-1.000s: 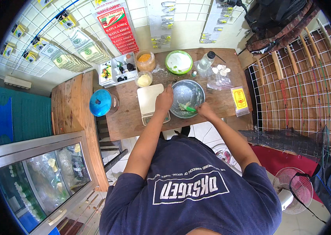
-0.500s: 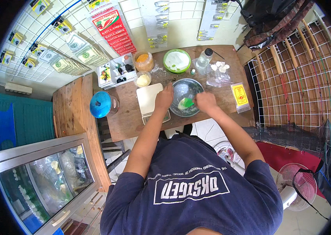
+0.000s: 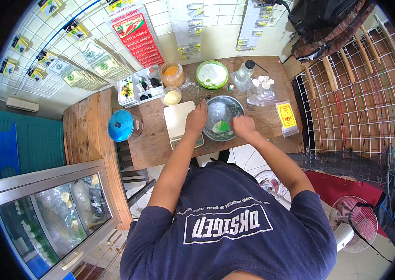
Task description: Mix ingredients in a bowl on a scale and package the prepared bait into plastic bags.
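Observation:
A round grey bowl [image 3: 217,106] stands near the front edge of the wooden table, its inside smeared with a pale residue. My left hand [image 3: 196,118] is closed at the bowl's left rim, bracing it. In my right hand [image 3: 244,127], closed at the bowl's right side, is a green spatula [image 3: 223,127]. Its blade lies low in the bowl against a small pale lump of paste. Most of the handle is hidden by my fingers. Just left of the bowl, partly under my left forearm, is a white kitchen scale [image 3: 177,119].
Behind stand a green bowl [image 3: 213,86] of white powder, a clear bottle [image 3: 244,73], an orange-filled tub [image 3: 172,74] and a small pale-filled tub [image 3: 172,97]. A blue-lidded container [image 3: 121,125] is left. A plastic bag [image 3: 259,97] with white pieces and a yellow-labelled packet [image 3: 287,116] lie right.
My right hand has shifted slightly left and down, and the spatula's blade has moved lower in the bowl. My left hand stays at the rim.

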Demonstrator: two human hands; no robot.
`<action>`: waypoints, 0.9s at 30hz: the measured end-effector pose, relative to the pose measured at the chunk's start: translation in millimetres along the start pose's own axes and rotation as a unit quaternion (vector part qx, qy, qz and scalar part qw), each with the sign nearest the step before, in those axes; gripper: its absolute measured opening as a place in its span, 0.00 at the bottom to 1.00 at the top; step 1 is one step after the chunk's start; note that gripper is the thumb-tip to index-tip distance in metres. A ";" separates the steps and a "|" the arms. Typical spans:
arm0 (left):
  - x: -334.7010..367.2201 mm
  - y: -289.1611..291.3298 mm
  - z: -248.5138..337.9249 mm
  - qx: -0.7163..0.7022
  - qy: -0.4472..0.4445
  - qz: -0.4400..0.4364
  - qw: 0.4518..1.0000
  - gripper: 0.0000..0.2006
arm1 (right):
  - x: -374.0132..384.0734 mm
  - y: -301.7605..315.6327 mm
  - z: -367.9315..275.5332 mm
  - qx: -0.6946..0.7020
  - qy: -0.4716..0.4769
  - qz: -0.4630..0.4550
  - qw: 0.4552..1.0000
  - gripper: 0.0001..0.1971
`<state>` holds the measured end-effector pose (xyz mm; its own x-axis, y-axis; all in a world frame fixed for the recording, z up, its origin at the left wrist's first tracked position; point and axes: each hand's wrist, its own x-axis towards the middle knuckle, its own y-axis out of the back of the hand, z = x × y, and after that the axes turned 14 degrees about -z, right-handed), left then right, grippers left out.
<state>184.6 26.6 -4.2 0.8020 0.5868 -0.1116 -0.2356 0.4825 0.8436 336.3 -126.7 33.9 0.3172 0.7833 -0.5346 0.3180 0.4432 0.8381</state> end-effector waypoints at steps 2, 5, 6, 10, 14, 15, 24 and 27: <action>-1.9 1.0 -4.4 0.010 0.007 -0.011 1.000 0.18 | -5.0 3.4 -4.5 -0.004 -0.015 -0.023 1.000 0.14; -3.6 0.5 -8.0 0.019 0.016 -0.023 0.999 0.18 | -18.7 29.6 -0.4 0.023 -0.056 -0.055 0.997 0.12; -5.2 -0.9 -9.3 0.015 0.013 -0.012 1.000 0.18 | -23.3 41.5 1.9 0.037 -0.072 -0.064 0.995 0.11; -3.7 -1.1 -9.6 0.005 0.022 -0.008 1.000 0.18 | -31.7 55.9 8.8 0.056 -0.084 -0.081 0.992 0.12; -2.5 3.4 -7.6 -0.010 0.021 -0.002 1.000 0.18 | -22.9 30.7 14.9 0.035 -0.080 -0.081 0.993 0.14; -2.0 6.0 -3.6 -0.021 0.031 -0.014 0.999 0.18 | -21.7 28.8 18.8 0.032 -0.074 -0.076 0.994 0.15; -3.9 -5.9 -20.6 -0.137 0.091 0.041 0.985 0.17 | -8.9 37.3 28.8 0.097 0.016 -0.011 0.995 0.15; -6.3 -8.6 -22.9 -0.191 0.111 0.066 0.973 0.16 | -7.0 45.9 19.3 0.113 0.004 0.011 0.993 0.15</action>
<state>169.0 33.7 -22.7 0.6224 0.7659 -0.1614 -0.5498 0.5745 0.6064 366.0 -120.2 74.0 0.3202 0.7950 -0.5152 0.5046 0.3171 0.8030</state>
